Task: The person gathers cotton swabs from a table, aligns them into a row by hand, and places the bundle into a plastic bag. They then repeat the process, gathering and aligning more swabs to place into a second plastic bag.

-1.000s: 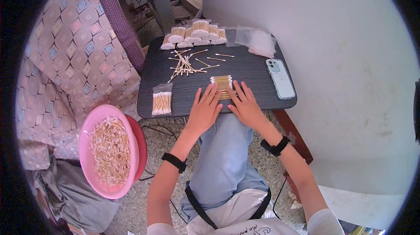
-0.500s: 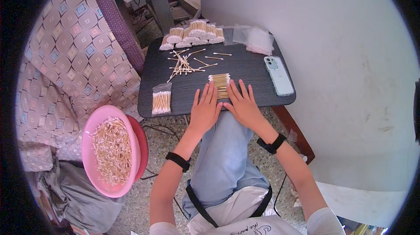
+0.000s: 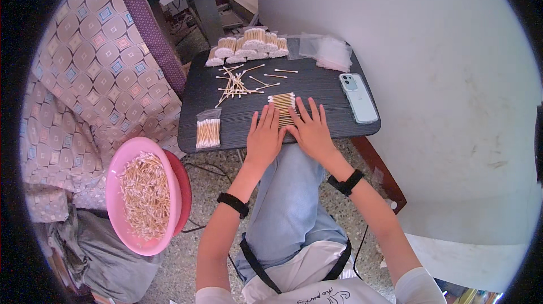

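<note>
Drawn closer, flat unclenched hands (image 3: pixel 262 137) (image 3: pixel 313 136) touch the swab row (image 3: pixel 283 102) near the front table edge (image 3: pixel 346 132), bare space rightward.

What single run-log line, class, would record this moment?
left hand: open, at left ends of swab row | right hand: open, at its right ends | table left: bagged swabs | table right: phone

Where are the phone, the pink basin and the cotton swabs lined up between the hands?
Smartphone (image 3: pixel 360 100), head view: middle of its back.
Pink basin (image 3: pixel 113 195), head view: its left inner wall.
Row of cotton swabs (image 3: pixel 284 107), head view: its sticks.
</note>
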A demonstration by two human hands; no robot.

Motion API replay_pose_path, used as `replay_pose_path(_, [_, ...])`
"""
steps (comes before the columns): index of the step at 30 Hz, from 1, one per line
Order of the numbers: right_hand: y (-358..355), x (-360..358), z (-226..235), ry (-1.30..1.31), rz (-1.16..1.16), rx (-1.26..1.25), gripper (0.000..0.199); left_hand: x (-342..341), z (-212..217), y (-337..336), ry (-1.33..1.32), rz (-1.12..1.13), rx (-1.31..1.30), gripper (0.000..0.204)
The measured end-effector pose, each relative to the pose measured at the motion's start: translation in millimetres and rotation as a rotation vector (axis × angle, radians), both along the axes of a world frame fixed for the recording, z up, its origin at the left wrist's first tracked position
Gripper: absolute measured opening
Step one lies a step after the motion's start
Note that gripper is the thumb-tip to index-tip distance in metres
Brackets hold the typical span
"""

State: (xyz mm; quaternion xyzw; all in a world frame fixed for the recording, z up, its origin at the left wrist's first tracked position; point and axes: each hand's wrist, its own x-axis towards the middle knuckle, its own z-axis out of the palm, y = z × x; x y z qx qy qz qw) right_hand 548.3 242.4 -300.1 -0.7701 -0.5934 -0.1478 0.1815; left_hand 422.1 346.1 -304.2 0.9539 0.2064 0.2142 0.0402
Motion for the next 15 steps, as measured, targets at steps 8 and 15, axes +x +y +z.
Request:
replay_pose_path(8, [9,11,-1,0.302,-0.013,-0.037,0.058,3,2,6,-0.189,0.05,-0.294,0.055])
replay_pose_path(15, [26,-6,-11,0.409,-0.041,-0.121,0.062,17,-9,-5,-0.111,0.038,-0.32,0.058])
